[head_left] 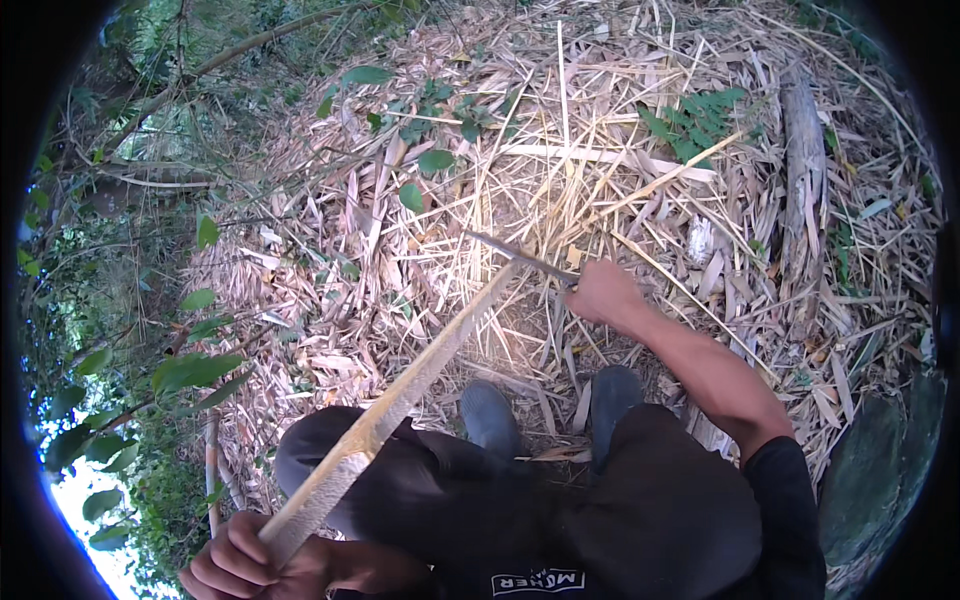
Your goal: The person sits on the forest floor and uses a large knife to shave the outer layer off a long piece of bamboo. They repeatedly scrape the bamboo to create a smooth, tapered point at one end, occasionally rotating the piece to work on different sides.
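My left hand (240, 560) grips the near end of a long split bamboo strip (400, 400) at the lower left. The strip slants up and to the right, away from me. My right hand (605, 292) holds the handle of a knife, and its thin blade (515, 254) lies across the far end of the strip. I am crouched, with dark trousers and two dark shoes (490, 415) on the ground below the strip.
Dry bamboo leaves and pale slivers (560, 170) cover the ground ahead. A grey log (803, 170) lies at the right. Green leafy branches (190, 370) hang at the left, and small green plants (695, 125) grow at the top.
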`<state>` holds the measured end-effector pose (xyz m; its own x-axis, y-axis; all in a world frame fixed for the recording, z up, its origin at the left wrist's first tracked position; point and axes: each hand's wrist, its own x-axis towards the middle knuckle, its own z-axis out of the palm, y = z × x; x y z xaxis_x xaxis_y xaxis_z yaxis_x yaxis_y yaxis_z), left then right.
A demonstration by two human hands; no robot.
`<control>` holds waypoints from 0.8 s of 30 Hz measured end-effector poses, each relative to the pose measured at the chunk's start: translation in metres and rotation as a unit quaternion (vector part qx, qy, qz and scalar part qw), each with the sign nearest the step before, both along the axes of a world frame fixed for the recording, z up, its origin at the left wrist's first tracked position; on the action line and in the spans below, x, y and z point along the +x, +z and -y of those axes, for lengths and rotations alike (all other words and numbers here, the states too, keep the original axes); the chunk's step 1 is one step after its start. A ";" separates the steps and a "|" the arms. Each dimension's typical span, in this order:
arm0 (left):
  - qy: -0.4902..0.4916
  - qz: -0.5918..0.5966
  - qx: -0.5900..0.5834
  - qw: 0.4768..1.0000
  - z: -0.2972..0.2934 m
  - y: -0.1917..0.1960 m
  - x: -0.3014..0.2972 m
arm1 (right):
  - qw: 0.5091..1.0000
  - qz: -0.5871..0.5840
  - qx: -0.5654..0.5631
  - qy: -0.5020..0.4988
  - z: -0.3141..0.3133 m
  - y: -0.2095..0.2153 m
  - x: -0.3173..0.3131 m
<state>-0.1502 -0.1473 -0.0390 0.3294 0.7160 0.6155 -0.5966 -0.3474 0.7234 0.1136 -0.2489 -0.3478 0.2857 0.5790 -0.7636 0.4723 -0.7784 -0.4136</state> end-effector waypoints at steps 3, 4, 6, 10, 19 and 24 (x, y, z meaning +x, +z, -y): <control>-0.015 -0.006 -0.018 1.000 -0.018 -0.004 -0.010 | 1.000 0.026 -0.006 0.001 0.003 -0.019 0.000; -0.021 -0.005 -0.020 1.000 -0.023 -0.004 -0.011 | 0.999 0.047 -0.011 -0.022 0.009 -0.042 0.003; -0.037 -0.011 -0.028 0.999 -0.031 -0.005 -0.008 | 0.995 0.079 0.001 -0.055 0.010 -0.060 0.012; -0.012 -0.005 -0.015 1.000 -0.038 -0.003 -0.014 | 0.996 0.071 0.021 -0.052 0.004 -0.034 0.016; -0.036 -0.044 -0.047 0.997 -0.059 -0.006 -0.037 | 0.996 0.047 -0.067 -0.032 0.012 -0.046 0.034; -0.020 -0.045 -0.045 0.998 -0.061 0.022 -0.072 | 0.996 0.029 -0.082 -0.029 0.019 -0.083 0.048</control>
